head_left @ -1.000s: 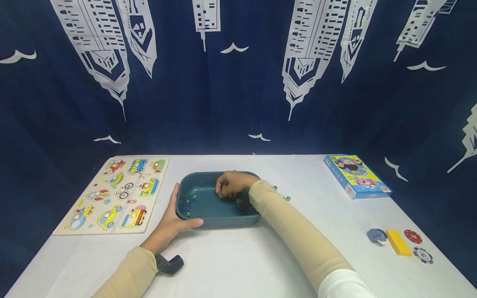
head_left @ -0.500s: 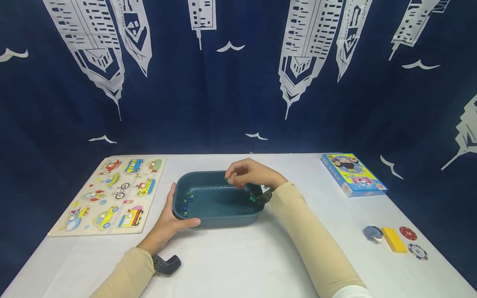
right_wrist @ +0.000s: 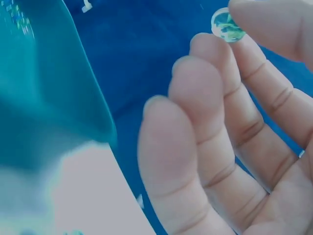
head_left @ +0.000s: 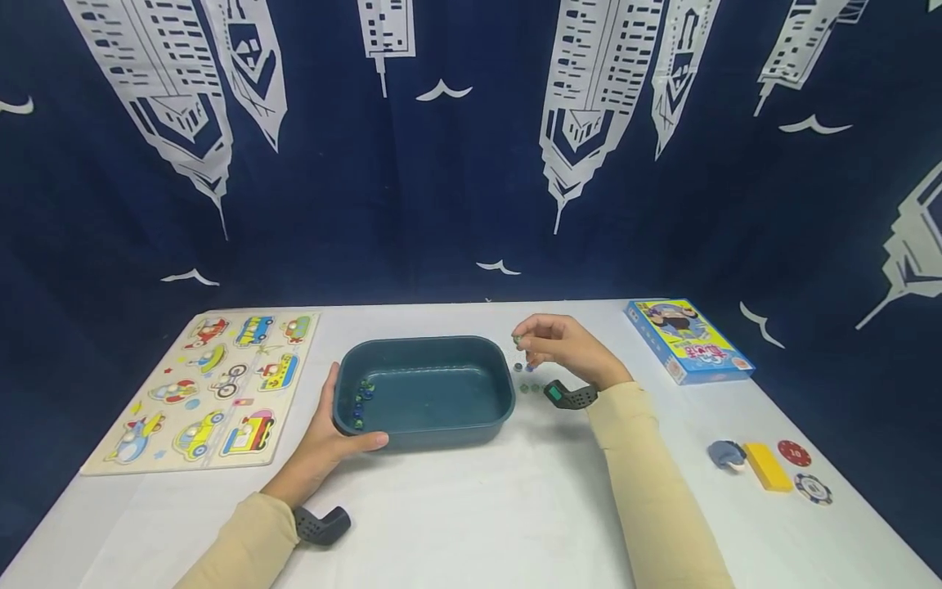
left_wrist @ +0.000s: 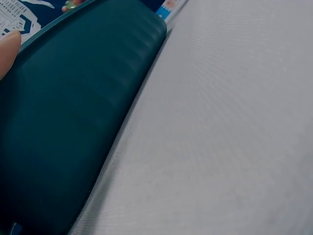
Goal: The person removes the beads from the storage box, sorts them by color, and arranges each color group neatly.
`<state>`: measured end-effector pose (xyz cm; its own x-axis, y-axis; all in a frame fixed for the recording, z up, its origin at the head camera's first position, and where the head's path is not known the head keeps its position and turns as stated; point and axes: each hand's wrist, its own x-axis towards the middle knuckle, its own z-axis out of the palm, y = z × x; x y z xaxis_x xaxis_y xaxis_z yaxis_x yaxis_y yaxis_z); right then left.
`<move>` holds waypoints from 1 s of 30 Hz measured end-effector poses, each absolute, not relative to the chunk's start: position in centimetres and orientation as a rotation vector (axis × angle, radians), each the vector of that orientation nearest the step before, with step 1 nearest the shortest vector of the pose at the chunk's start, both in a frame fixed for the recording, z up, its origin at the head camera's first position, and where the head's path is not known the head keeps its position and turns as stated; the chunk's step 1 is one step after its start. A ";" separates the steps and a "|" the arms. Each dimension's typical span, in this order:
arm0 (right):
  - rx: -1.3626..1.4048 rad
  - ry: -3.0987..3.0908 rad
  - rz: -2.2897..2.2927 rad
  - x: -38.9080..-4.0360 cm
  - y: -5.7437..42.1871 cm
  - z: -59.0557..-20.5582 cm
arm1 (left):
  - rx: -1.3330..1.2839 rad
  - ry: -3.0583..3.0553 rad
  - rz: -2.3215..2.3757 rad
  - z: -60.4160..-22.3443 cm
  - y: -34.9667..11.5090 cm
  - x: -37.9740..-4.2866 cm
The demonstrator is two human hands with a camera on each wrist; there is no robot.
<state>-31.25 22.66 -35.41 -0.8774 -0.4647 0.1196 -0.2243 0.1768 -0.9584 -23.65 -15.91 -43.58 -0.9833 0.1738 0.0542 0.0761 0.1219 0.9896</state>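
Observation:
In the head view a dark teal plastic tub (head_left: 427,438) stands mid-table. My left hand (head_left: 320,442) holds its near left corner, thumb along the front rim and fingers at the left wall. Several blue and green glass marbles (head_left: 359,401) lie inside along the left end. Just right of the tub, my right hand (head_left: 562,348) is raised above the table and pinches a clear marble with green swirls (right_wrist: 228,25) between thumb and index fingertip; the other fingers are loosely bent. Below that hand, several more marbles (head_left: 524,388) lie on the white cloth.
A wooden vehicle puzzle board (head_left: 199,393) lies at left. A blue and yellow game box (head_left: 688,339) is at the back right. Nearer on the right are a small grey-blue object (head_left: 727,455), a yellow block (head_left: 768,467), and red (head_left: 795,453) and white-and-dark (head_left: 813,488) chips. A patterned navy curtain (head_left: 471,204) hangs behind.
My right hand has risen from inside the tub with a marble and moved right, past the rim, to above the marbles on the cloth. My left hand stays on the tub.

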 end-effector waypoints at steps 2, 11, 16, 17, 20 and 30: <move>-0.609 2.275 -1.784 -31.1 23.8 -35.8 | 0.257 2.304 2.016 -43.5 -15.9 -23.6; -0.313 2.413 -1.674 -31.4 28.3 -38.7 | 0.251 2.297 2.012 -43.6 -16.0 -23.6; -0.261 2.428 -1.599 -31.7 29.9 -40.9 | 0.252 2.300 2.004 -43.7 -16.2 -23.5; -0.259 2.429 -1.587 -31.7 30.1 -41.3 | 0.252 2.306 1.998 -43.7 -16.2 -23.5; -0.271 2.435 -1.562 -31.8 30.5 -42.1 | 0.249 2.306 1.987 -43.7 -16.2 -23.5; -0.189 2.513 -1.459 -31.6 31.2 -43.1 | 0.268 2.300 1.996 -43.8 -16.0 -23.5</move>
